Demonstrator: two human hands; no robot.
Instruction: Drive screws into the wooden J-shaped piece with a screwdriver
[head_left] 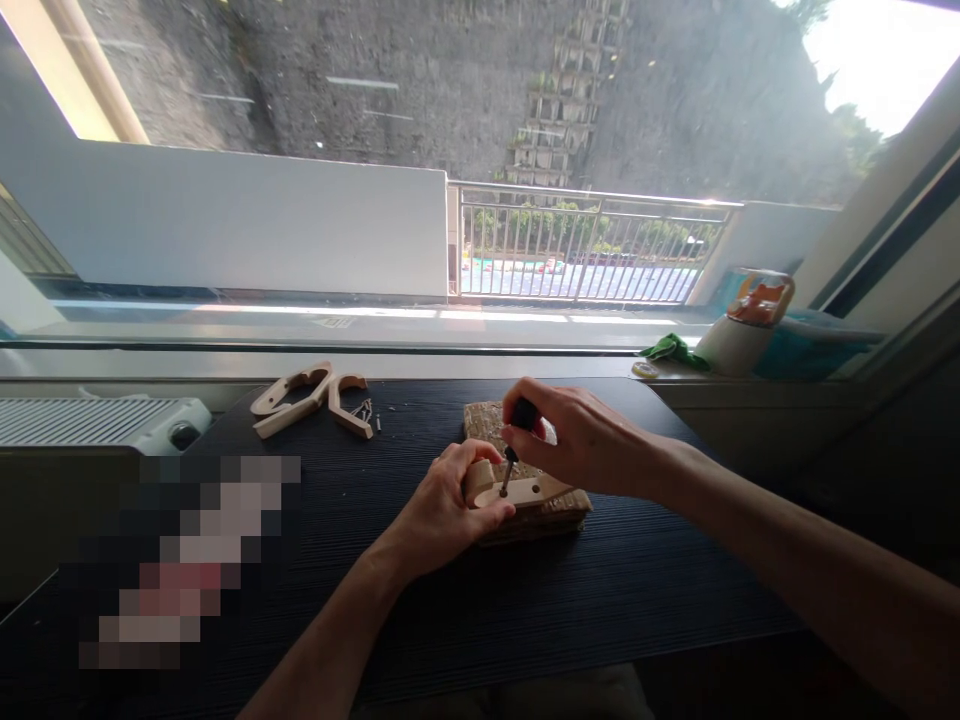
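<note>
Below frame centre, the left hand (442, 495) clasps a pale wooden piece (521, 494) lying left-to-right, the right hand (577, 435) gripping a black-handled metal screwdriver (511, 454) steeply above its left end.

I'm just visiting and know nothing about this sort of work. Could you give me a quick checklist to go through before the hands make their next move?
1. Left hand steadying the wooden piece: ok, fingers and thumb are around one end.
2. Right hand gripping the screwdriver: ok, it holds the dark handle.
3. Screwdriver tip on its spot: ok, the shaft meets the wooden piece near the left thumb.
4. Something underneath: ok, a brown pad lies between the wooden piece and the dark table.
5. Screw fully seated under the tip: cannot tell, too small to see.
</note>
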